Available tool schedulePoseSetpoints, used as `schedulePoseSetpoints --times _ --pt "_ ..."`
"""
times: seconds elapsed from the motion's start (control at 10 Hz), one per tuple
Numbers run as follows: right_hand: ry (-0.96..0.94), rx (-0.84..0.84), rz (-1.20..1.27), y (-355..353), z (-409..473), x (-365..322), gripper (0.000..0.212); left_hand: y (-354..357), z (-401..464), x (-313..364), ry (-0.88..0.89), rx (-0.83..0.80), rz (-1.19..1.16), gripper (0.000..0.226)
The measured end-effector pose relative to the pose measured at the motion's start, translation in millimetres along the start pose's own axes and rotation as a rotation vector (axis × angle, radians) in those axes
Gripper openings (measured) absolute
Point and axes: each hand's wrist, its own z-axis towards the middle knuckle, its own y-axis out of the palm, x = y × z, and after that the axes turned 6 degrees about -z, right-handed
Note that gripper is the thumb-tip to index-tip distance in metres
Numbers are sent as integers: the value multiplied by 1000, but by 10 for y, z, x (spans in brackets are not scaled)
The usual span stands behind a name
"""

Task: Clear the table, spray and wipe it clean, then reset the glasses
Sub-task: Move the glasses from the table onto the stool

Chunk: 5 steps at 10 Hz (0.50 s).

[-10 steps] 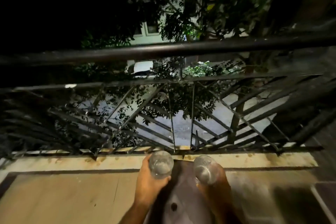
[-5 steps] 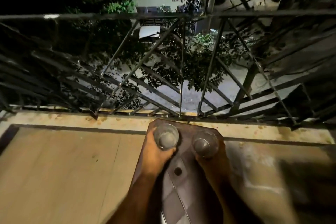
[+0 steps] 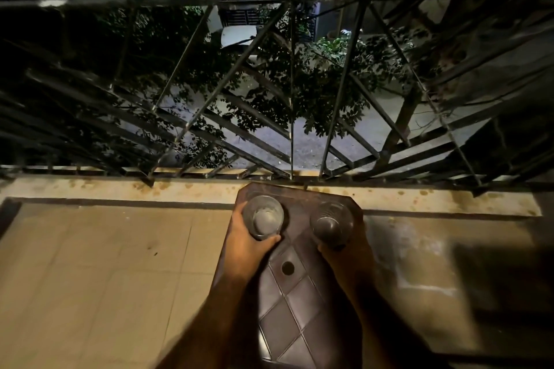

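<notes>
Black railing (image 3: 290,93) fronts trees (image 3: 326,78) beyond tiled floor (image 3: 99,266).

- Left hand (image 3: 245,244) and right hand (image 3: 344,255) are both bare.
- Both forearms are uncovered below the hands; no sleeve edge is visible.

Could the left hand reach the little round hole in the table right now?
Probably yes, but it's busy: the left hand grips a glass. The hole sits uncovered just beside that hand on the table, nothing between them.
</notes>
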Motion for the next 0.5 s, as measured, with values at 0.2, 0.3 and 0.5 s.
schedulePoseSetpoints --times 0.2,0.3,0.5 --pt "25 -19 2 -9 32 -9 67 -9 -15 59 -13 -21 28 106" --pt "5 -17 -7 -15 17 -17 69 -20 -31 94 -10 -23 33 108" --pt "-145 93 -29 -46 39 -1 91 -125 -94 196 51 -87 -16 126"
